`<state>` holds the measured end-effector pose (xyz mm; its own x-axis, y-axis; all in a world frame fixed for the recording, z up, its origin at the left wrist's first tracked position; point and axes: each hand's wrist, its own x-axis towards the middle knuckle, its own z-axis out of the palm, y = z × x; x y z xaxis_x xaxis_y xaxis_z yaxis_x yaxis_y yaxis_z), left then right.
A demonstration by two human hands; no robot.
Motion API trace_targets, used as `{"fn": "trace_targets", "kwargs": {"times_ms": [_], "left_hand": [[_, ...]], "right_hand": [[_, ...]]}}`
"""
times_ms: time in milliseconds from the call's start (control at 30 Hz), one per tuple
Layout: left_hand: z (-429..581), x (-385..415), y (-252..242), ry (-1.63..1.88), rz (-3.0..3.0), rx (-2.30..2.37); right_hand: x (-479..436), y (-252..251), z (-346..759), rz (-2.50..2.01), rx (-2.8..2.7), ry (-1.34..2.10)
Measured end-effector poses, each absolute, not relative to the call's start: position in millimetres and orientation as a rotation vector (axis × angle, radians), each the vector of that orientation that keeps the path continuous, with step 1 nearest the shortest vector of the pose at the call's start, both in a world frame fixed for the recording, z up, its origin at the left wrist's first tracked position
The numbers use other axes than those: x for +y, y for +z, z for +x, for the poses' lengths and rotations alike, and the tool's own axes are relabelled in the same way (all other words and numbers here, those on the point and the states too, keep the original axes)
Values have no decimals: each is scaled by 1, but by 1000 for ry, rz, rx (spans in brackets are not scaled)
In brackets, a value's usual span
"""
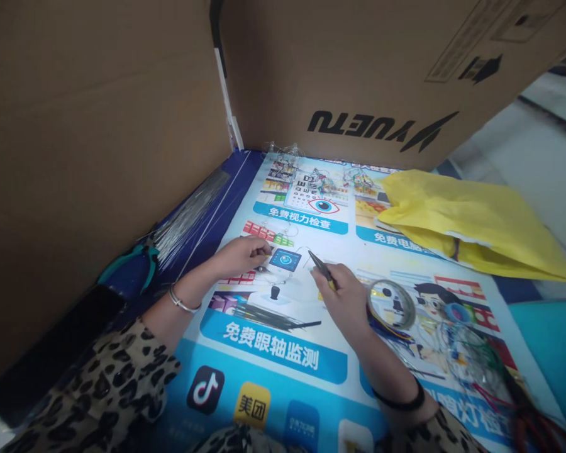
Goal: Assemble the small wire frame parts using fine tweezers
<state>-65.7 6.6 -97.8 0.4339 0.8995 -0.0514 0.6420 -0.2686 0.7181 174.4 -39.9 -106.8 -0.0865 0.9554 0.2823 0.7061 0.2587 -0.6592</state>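
My right hand [343, 296] grips a pair of pliers [321, 267] with dark narrow jaws and a bit of yellow on the handle, pointing up and left. A fine bent wire [304, 251] shows at the jaw tips. To the left, my left hand [245, 257] is closed in a pinch, with what looks like thin wire at its fingertips; the wire's full path is too faint to follow. Both hands are just above a printed poster [311, 377]. Below them lie several dark thin rods [276, 318].
Cardboard walls [358, 75] stand behind and to the left. Straight wires [188, 217] and teal-handled pliers [148, 267] lie at left. A tape roll [391, 304], tangled wires [471, 352] and a yellow bag [481, 220] are at right. Small wire pieces [285, 154] sit at the back.
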Motion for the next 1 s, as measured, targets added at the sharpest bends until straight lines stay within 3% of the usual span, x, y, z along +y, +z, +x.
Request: {"fn": "trace_targets", "kwargs": {"times_ms": [300,433,533,700,1000], "left_hand": [[-64,6,-102,488,2090,1385],[-55,0,-101,654,2210,1527],[-43,-4,-101,753,2425,1364],[-30,0,-107,595,2674,1101],[-28,-7,-105,408,2662,1216]], "right_hand": [[-40,-108,174,-1513,-1868,462],[-39,-109,174,-1511,-1876,460],[-39,-110,174,-1509,-1871,453],[-39,-111,174,-1508,-1857,440],[-40,-110,174,-1501,-1890,404]]}}
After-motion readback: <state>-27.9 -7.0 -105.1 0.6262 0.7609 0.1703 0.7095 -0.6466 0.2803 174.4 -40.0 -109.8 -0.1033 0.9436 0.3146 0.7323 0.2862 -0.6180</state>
